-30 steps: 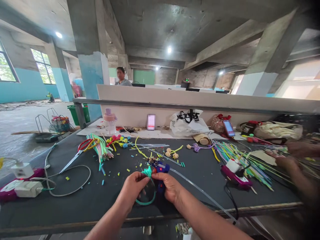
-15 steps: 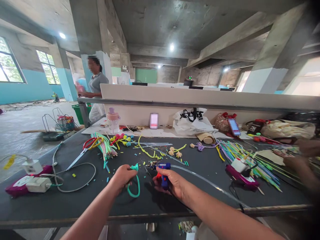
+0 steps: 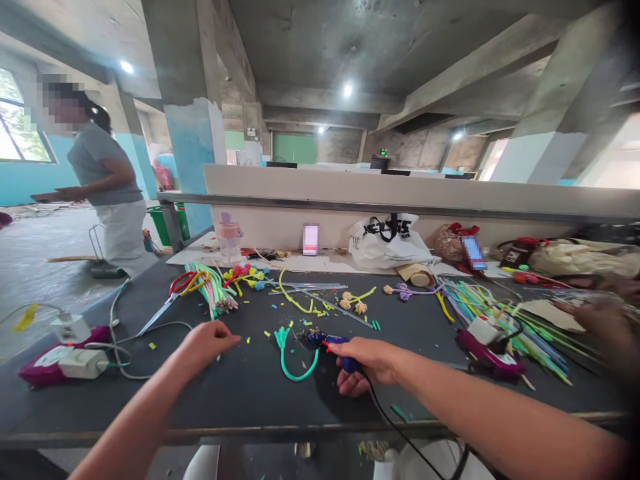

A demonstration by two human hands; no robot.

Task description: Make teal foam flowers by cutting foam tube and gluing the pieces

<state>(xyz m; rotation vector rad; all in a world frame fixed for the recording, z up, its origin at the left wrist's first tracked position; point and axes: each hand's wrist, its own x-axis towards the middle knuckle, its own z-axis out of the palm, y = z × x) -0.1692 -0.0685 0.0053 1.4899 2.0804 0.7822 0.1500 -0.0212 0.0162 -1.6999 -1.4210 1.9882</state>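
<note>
My right hand (image 3: 367, 363) is closed around a blue glue gun (image 3: 330, 343) that lies low over the dark table (image 3: 250, 393), its black cord trailing toward me. Just left of the gun lies a teal bent cord (image 3: 293, 360) in a U shape, touched by neither hand. My left hand (image 3: 205, 343) hovers over the table farther left, fingers loosely curled and pointing right, holding nothing that I can see.
Red-handled scissors (image 3: 165, 303), a bundle of coloured cords (image 3: 213, 290) and small knotted pieces lie beyond. A power strip (image 3: 70, 360) sits at the left. A second glue gun (image 3: 487, 343) and more cords lie right, by another person's hands (image 3: 600, 320). A person (image 3: 107, 193) walks past at the left.
My left hand let go of the teal cord, which now lies on the table, and moved left. My right hand lowered the glue gun. The person at the left walked nearer.
</note>
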